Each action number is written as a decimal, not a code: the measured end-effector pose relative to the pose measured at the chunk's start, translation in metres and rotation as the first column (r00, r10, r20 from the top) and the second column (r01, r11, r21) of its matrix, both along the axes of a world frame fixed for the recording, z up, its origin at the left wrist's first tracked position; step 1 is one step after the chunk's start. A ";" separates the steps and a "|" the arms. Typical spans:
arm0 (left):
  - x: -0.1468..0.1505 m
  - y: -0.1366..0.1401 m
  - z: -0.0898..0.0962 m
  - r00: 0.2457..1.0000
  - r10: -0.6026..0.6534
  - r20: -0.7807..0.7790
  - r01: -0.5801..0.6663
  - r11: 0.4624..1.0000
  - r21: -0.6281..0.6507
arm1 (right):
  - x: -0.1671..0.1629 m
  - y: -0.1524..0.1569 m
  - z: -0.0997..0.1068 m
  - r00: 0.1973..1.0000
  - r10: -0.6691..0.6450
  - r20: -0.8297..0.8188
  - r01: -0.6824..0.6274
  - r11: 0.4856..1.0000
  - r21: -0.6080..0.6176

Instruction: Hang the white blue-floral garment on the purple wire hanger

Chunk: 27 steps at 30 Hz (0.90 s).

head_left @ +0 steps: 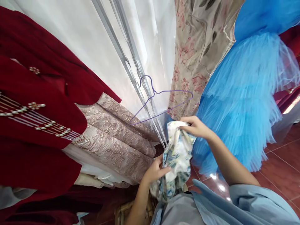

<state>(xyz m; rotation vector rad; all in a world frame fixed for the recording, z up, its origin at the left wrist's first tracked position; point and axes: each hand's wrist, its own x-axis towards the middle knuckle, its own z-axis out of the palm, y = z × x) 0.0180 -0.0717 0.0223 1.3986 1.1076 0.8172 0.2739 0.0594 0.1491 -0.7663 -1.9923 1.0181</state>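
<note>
At lower centre, the floral cloth (176,162) hangs lengthwise between both hands, right hand (195,127) pinching its top just below the purple hanger (164,100), left hand (156,170) clasping its lower side.

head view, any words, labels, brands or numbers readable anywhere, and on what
None: no word, label, brand or number shows in the head view.
Floral cloth, held by the left hand and right hand: printed flowers only.
Purple hanger: bare wire, no tag.
Red garment: bead trim, no lettering.
Blue tulle dress and floral curtain: no visible labels.
</note>
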 end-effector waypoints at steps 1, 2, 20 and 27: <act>-0.004 -0.003 0.008 0.996 0.015 -0.093 -0.010 0.999 0.048 | 0.010 0.005 0.005 0.998 -0.065 -0.015 0.066 0.998 0.013; -0.010 -0.005 0.015 0.984 0.044 -0.170 -0.030 0.996 0.084 | 0.019 0.009 0.007 0.992 -0.125 -0.029 0.125 0.992 0.022; -0.056 0.108 0.132 0.969 0.005 0.247 -0.075 0.959 0.273 | 0.088 0.025 -0.052 0.835 -0.527 -0.156 0.505 0.848 -0.159; -0.043 0.113 0.132 0.958 -0.192 0.215 0.139 0.961 0.237 | 0.108 0.013 -0.060 0.858 -0.502 -0.106 0.467 0.849 -0.246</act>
